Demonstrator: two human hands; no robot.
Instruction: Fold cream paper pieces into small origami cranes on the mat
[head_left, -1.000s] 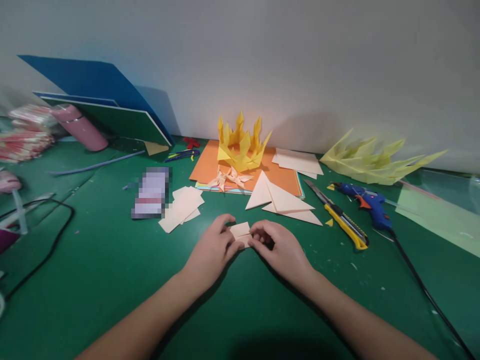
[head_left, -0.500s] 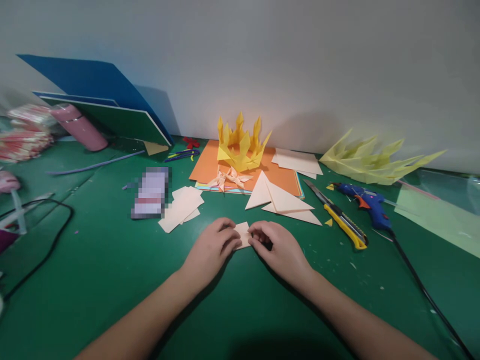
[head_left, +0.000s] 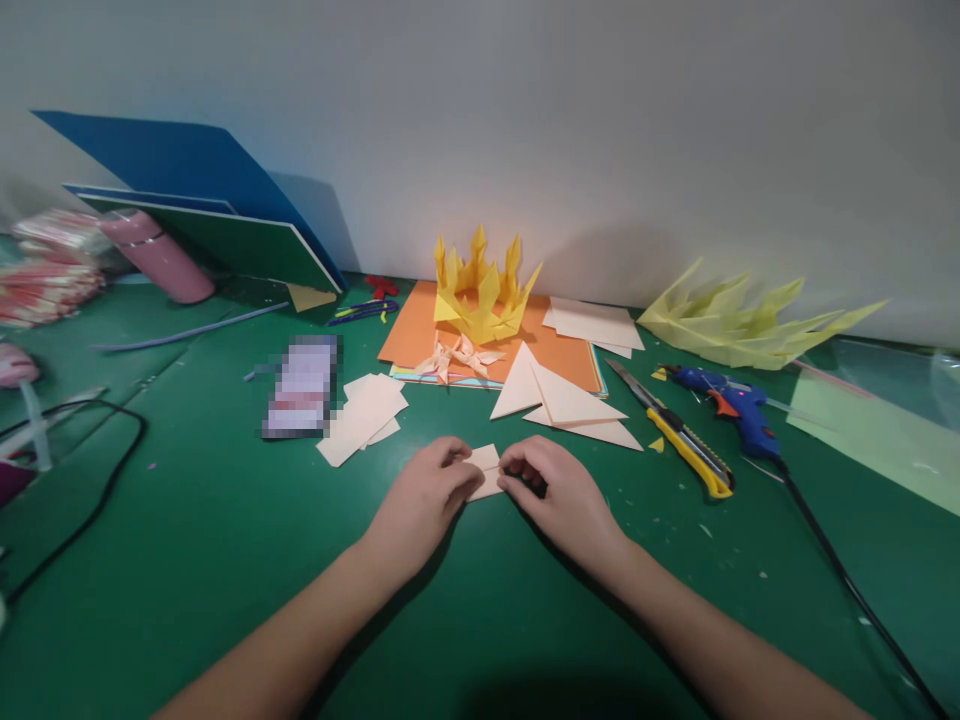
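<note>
A small piece of pale peach paper (head_left: 484, 468) with a crease or folded edge across it lies on the green table between my hands. My left hand (head_left: 431, 485) is closed on its left side, thumb and fingers at the edge. On the right side, my right hand (head_left: 551, 485) pinches the paper between thumb and fingertips. Peach paper triangles (head_left: 559, 390) lie just beyond my right hand. Several loose peach paper rectangles (head_left: 364, 415) rest beyond my left hand.
A yellow paper crown (head_left: 484, 305) and folded peach shapes (head_left: 457, 357) sit on orange sheets (head_left: 409, 330). To the right lie a yellow utility knife (head_left: 690, 450) with its blade out, a blue glue gun (head_left: 739, 400) with a cord, and a pale yellow crown (head_left: 750, 325). A phone (head_left: 302, 385) lies left.
My left fingers have shifted slightly on the paper, and a line across it shows more clearly. My right hand has barely moved. The other things stay in place.
</note>
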